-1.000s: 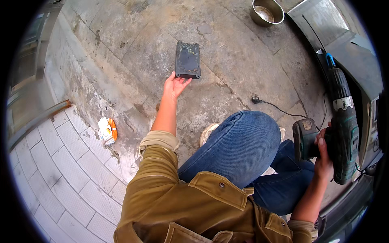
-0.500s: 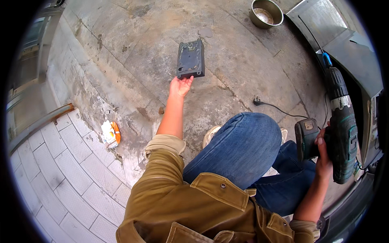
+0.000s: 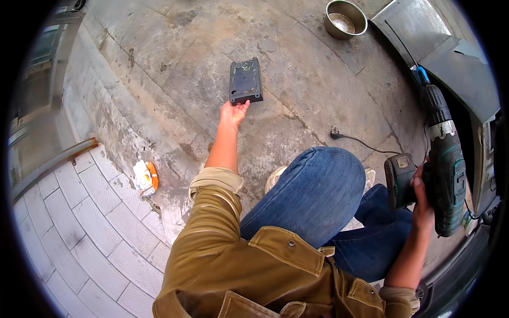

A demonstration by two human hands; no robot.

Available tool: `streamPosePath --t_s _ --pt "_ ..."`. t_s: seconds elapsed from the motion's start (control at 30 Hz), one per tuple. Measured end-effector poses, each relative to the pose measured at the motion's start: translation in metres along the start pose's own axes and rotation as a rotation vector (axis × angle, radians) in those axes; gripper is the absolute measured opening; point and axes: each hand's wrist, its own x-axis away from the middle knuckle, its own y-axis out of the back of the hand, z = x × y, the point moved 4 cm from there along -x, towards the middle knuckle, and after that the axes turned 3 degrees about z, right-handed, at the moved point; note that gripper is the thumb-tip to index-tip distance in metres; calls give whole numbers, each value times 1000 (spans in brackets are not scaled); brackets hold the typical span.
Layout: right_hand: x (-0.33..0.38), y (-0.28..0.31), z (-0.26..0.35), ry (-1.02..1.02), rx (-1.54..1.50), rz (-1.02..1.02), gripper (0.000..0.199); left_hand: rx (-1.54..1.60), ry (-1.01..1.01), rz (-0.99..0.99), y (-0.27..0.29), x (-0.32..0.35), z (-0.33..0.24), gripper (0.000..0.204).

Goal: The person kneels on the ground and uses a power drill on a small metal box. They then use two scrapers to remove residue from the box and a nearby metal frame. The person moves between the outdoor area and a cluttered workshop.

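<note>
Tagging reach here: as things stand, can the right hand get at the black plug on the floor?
Probably not without being freed first: the right hand holds the drill. The plug lies uncovered on the floor, just beyond the bent knee, so little else seems in the way.

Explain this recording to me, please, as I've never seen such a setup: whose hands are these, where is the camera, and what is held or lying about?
There is no machine at work here: these are a person's own bare hands. The camera is a wide fisheye worn on the head, looking down, so straight edges bend near the black rim. The left hand holds a flat dark box by its near end. The right hand grips a power drill by its handle. On the ground lie a black plug on a cord, a metal bowl and, at left, an orange-and-white packet.
</note>
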Motion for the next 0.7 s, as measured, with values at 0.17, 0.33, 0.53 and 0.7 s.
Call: streamPosePath --t_s 0.17,0.33,0.53,0.7 --pt "1 1 3 -49 -43 -22 47 177 21 533 -33 33 -21 28" --pt "4 -3 6 -67 -89 -65 48 226 -48 563 -78 70 -44 29" --pt "-5 -3 10 -15 -53 2 48 -96 30 -163 51 -9 -46 26" --pt "5 1 7 -53 -10 -27 46 265 22 529 -42 20 -32 23"
